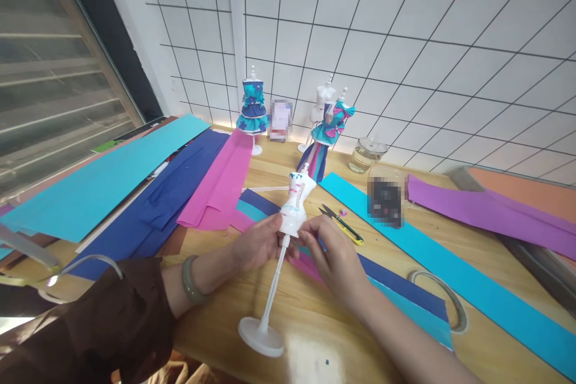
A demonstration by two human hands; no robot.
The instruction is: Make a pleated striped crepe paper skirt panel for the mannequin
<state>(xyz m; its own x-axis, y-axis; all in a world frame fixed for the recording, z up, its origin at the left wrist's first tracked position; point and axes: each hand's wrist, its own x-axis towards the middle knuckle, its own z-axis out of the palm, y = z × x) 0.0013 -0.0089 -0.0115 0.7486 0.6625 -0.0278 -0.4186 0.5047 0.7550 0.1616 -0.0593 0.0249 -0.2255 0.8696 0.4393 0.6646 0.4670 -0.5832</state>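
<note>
My 2 hands meet at the hips of a small white mannequin (pixel 294 204), which leans to the right in front of me, over the middle of the table (pixel 211 330). My left hand (pixel 254 245) is closed on its lower body, thumb on the near side and fingers curling behind; my right hand (pixel 337 252) pinches the bottom edge of the hip. The stem (pixel 273 291) runs down to a round base (pixel 261 336), though I cannot tell whether that sits flat on the wood

I take the step in hand to be steadying or seating the torso, since my fingers gather where it joins the stem. It wears no fabric, only blue marks round the neckline and pink ones on the chest. As I judge it, the next move calls for a firm left hold and a light right touch, so that the torso does not twist

A striped strip (pixel 405 294) passes under my right arm, with snips (pixel 344 226) just beyond my fingers and a tape roll (pixel 452 306) further right. Behind stand 2 dressed mannequins, 1 in tiers (pixel 252 111) and 1 with bows (pixel 333 120)
</note>
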